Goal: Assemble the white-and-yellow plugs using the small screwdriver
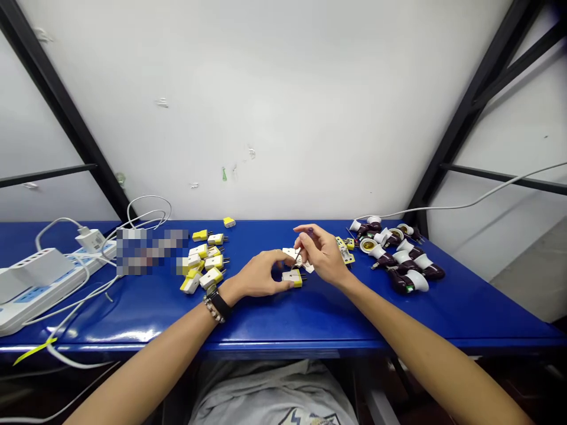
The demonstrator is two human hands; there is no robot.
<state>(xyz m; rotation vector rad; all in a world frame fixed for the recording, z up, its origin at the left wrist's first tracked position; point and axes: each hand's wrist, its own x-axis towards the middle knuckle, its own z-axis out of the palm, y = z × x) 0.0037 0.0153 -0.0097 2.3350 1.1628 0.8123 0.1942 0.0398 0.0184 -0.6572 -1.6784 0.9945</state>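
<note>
White-and-yellow plastic two-pin plug (292, 278) held by left hand (259, 274) in narrow pinch; right hand (324, 254) pinches slim dark-handled screwdriver (298, 255); more plugs (204, 265) lie heaped leftward.

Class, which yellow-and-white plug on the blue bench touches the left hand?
The plug at the left hand's fingertips, apart from the pile further left, its yellow end and prongs pointing right.

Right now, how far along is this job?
Done, seemingly: white-and-yellow plastic plugs heaped on the left. In hand: the left hand steadies a white-and-yellow plug; the right hand works a thin metal tool at a white piece. Remaining, perhaps: yellow plug parts and dark maroon-and-white lamp sockets.
</note>
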